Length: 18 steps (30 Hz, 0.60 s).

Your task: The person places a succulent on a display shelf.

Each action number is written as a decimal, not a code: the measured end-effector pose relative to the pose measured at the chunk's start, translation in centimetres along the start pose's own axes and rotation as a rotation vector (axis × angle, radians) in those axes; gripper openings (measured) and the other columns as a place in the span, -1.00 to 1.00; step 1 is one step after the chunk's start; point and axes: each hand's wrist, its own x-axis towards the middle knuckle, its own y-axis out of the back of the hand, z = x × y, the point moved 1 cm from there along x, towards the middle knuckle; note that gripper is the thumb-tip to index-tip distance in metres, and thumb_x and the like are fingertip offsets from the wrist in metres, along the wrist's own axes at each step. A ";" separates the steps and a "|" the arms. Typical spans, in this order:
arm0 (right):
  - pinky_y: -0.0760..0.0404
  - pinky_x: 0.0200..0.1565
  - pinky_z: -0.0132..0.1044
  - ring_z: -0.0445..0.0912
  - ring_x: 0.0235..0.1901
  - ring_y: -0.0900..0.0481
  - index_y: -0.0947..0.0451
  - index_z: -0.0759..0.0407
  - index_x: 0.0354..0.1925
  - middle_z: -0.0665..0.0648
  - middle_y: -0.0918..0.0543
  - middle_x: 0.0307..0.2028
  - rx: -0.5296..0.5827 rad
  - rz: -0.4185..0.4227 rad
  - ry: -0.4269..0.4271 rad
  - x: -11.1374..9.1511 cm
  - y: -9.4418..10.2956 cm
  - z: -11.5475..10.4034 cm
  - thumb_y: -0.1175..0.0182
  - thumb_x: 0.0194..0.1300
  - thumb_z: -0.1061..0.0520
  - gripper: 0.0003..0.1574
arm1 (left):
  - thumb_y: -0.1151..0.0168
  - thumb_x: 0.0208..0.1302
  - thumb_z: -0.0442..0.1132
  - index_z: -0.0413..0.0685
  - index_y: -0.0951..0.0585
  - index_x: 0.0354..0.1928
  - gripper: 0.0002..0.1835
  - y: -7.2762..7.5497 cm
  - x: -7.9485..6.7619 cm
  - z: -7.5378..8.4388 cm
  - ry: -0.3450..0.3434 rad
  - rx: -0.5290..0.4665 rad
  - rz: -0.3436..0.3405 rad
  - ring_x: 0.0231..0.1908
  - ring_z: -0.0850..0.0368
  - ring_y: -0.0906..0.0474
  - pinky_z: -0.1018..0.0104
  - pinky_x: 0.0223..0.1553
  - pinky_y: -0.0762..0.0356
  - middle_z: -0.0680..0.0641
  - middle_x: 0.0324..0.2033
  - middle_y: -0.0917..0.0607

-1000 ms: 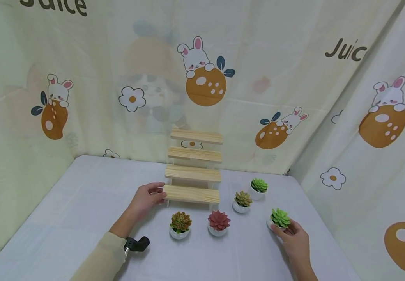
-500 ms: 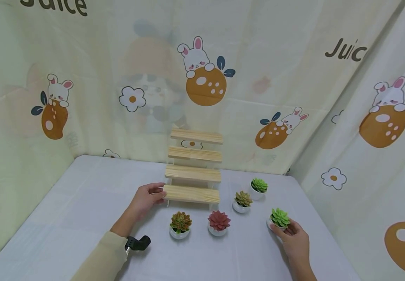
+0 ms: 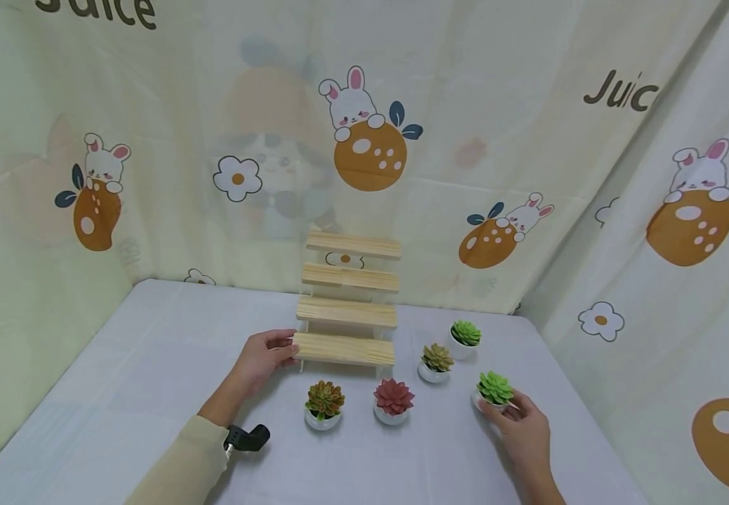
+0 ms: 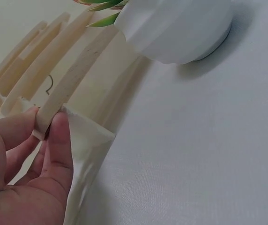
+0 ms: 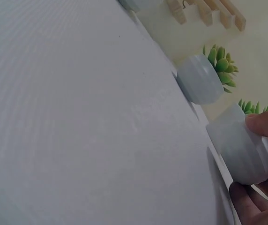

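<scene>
Place: booth-like nook, curtained off | Walls: cream fabric (image 3: 503,84) hung behind and on both sides, creased | Print: rabbits on orange-brown fruit (image 3: 370,158), outlined flowers (image 3: 238,179), "Juice" lettering (image 3: 619,92) | Surface: pale, cloth-textured tabletop (image 3: 168,344) | Home, studio or office: can't tell.

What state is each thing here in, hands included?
left hand: pinching the lowest shelf by its end
right hand: holding the front green plant
wooden stand: standing upright
front green plant: gripped, lifted or not is unclear
back green plant: potted, upright, untouched
tan plant: potted, upright, untouched
red plant: potted, upright, untouched
brown plant: potted, upright, untouched
</scene>
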 end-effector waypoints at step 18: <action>-0.66 -0.20 -0.64 -0.49 -0.22 -0.64 -0.55 0.24 0.23 0.28 -0.65 0.16 0.212 -0.045 0.116 -1.0 -2.0 -3.4 -0.61 0.06 -0.02 -0.17 | -0.27 0.38 -0.44 -0.31 -0.53 0.32 -0.53 0.0 -0.1 -0.1 -0.003 0.000 0.005 -0.17 0.10 -0.69 0.22 -0.06 -0.79 -0.31 0.08 -0.63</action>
